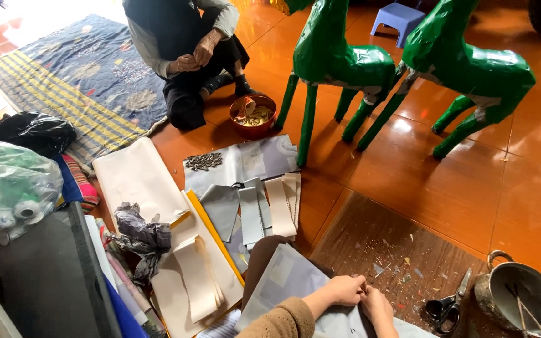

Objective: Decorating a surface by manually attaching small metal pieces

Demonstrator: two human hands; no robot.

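Observation:
My left hand [344, 290] and my right hand [378, 308] meet at the bottom of the head view, fingers pinched together on a grey paper sheet [286, 275] that lies over my lap. What sits between the fingertips is too small to make out. Several cut paper strips [270, 206], grey and cream, lie fanned on the floor just beyond the sheet. Black-handled scissors [447, 305] rest on a dark wooden board [377, 244] to the right of my hands.
Two green paper-covered animal figures [339, 62] [471, 69] stand on the orange tile floor. Another person sits cross-legged on a mat [95, 75] behind a red bowl [253, 114]. A metal pot [524, 300] sits at right; paper rolls [139, 178] and plastic bags [7, 188] at left.

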